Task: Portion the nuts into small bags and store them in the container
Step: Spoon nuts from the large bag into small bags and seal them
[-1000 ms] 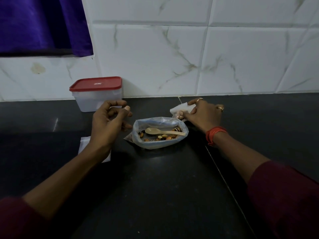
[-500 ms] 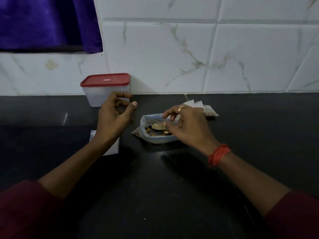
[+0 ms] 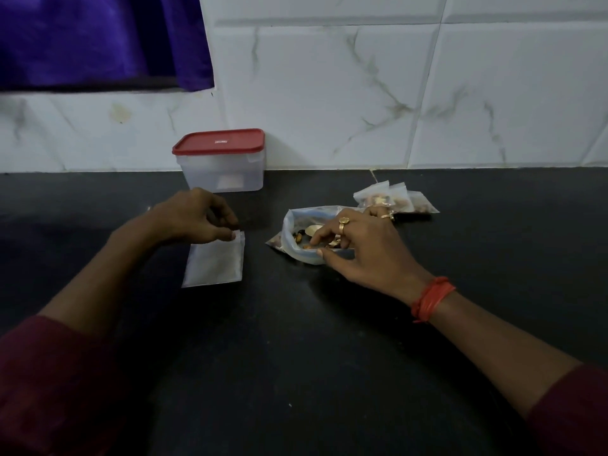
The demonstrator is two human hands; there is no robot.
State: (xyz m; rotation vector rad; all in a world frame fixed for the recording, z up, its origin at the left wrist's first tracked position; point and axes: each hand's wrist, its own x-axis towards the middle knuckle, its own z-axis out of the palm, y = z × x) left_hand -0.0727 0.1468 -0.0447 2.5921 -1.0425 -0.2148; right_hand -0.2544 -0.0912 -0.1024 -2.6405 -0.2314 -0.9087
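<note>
An open clear bag of mixed nuts (image 3: 293,242) lies at the middle of the black counter (image 3: 296,357) with a pale spoon (image 3: 312,229) inside it. My right hand (image 3: 365,251) reaches into that bag, its fingers curled over the spoon's handle and its thumb at the bag's near rim. My left hand (image 3: 194,218) pinches the top right corner of an empty small bag (image 3: 214,263) that lies flat on the counter. Three filled small bags (image 3: 396,200) lie behind my right hand. The clear container (image 3: 223,174) with its red lid on stands against the wall.
A white marble-tiled wall (image 3: 362,93) runs along the back edge of the counter. A purple cloth (image 3: 98,37) hangs at the upper left. The near half of the counter is bare black stone.
My right hand left the filled small bags and moved left into the nut bag onto the spoon. My left hand came down and took the corner of the empty small bag.
</note>
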